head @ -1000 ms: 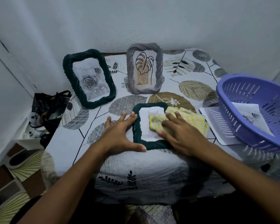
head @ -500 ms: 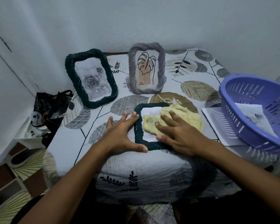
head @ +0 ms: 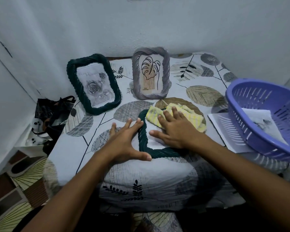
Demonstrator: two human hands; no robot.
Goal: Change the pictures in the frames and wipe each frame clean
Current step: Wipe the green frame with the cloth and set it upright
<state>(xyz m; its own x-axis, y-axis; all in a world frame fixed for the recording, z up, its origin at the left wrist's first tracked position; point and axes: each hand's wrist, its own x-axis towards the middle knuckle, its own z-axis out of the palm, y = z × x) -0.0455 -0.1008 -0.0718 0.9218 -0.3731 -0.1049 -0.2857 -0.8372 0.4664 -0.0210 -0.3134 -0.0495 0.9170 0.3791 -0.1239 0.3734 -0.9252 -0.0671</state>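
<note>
Fingers (head: 174, 113) of the right hand (head: 174, 131) lie flat and apart, pressing the cloth (head: 189, 115) on the frame (head: 141, 138) lying near the bed's front edge, left hand (head: 124, 141) splayed bracing its side, so mid-wipe; I'd do the rim next.

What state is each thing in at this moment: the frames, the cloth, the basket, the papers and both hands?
Flat dark green frame: lies on the bed, being wiped.
Yellow cloth: pressed on that frame under the right hand.
Right hand: fingers flat on the cloth.
Left hand: spread, bracing the frame's left edge.
Rose frame: upright, picture in.
Grey leaf frame: upright, picture in.
Purple basket: tilted, holding a paper print.
Loose sheet: lies partly under the basket.
</note>
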